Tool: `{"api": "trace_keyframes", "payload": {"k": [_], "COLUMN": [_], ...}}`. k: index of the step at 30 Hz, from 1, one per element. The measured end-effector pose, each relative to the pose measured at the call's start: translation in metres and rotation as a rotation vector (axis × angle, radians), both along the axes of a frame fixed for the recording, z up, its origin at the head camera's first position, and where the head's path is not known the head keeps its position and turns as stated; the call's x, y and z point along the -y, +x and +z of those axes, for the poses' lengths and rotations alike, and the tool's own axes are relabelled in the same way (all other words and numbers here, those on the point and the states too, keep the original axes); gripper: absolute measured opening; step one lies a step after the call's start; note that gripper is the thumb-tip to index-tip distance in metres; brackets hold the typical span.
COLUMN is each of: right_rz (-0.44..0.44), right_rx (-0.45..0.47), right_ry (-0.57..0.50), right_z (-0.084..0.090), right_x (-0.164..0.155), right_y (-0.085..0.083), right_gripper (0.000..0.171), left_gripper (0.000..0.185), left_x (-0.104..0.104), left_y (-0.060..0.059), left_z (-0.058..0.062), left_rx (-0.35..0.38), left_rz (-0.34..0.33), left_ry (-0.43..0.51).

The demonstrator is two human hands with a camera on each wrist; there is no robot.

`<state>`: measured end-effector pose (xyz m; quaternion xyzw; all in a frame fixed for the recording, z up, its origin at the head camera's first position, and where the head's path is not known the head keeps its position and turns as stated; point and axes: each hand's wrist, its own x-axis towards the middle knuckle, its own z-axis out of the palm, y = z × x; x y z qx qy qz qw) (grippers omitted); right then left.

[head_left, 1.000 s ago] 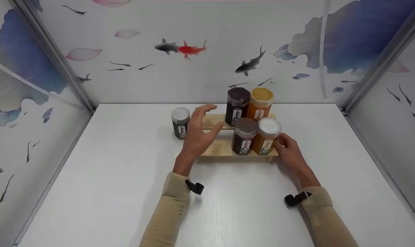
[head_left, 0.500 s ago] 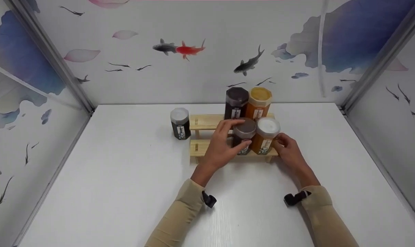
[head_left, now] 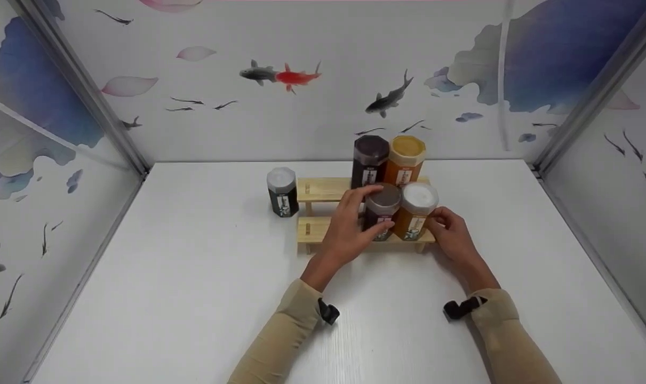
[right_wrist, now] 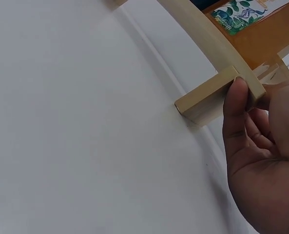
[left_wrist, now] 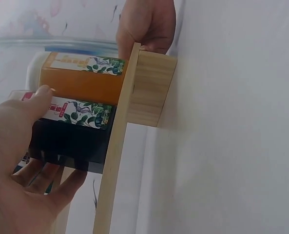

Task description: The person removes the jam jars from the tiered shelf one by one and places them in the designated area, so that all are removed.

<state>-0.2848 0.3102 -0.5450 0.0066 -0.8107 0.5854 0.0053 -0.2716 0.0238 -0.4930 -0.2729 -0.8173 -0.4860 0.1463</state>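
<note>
My left hand (head_left: 347, 226) holds a dark jar (head_left: 382, 200) with a brown lid on the lower step of a two-step wooden rack (head_left: 314, 229). In the left wrist view its thumb lies on the label of the dark jar (left_wrist: 71, 141) and the fingers are on the opposite side. My right hand (head_left: 453, 237) pinches the right end of the lower board; the right wrist view shows the thumb against the board's end, by the rack leg (right_wrist: 207, 92). Beside the held jar stands an amber jar (head_left: 419, 200) with a white lid.
On the upper step, towards its right, stand a dark jar (head_left: 371, 152) and an amber jar (head_left: 408, 152) with a yellow lid. Another dark jar (head_left: 282, 194) with a pale lid stands on the white table (head_left: 194, 266), left of the rack. Printed panels (head_left: 194, 122) enclose the table.
My left hand has moved right from near the pale-lidded jar and taken hold of the brown-lidded dark jar. My right hand has stayed at the rack's end.
</note>
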Motion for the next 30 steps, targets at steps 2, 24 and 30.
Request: {"api": "trace_keyframes", "payload": {"k": [2,24,30], "right_rz": [-0.011,-0.058,-0.063], "right_rx": [0.008,0.006,0.003], "right_ry": [-0.006,-0.037,-0.047], "right_z": [-0.001,-0.003,-0.002], "right_x": [0.000,0.003,0.005], "right_y": [0.000,0.000,0.000], "right_gripper": [0.029,0.029,0.029], "left_gripper": [0.073,0.066,0.065], "left_x": [0.000,0.017,0.026], "left_y": [0.001,0.001,-0.001], "left_z": [0.001,0.013,0.022], "left_rx": [0.001,-0.215,-0.246], "left_rz": [0.001,0.014,0.026], "left_ry": [-0.003,-0.140,-0.135]}}
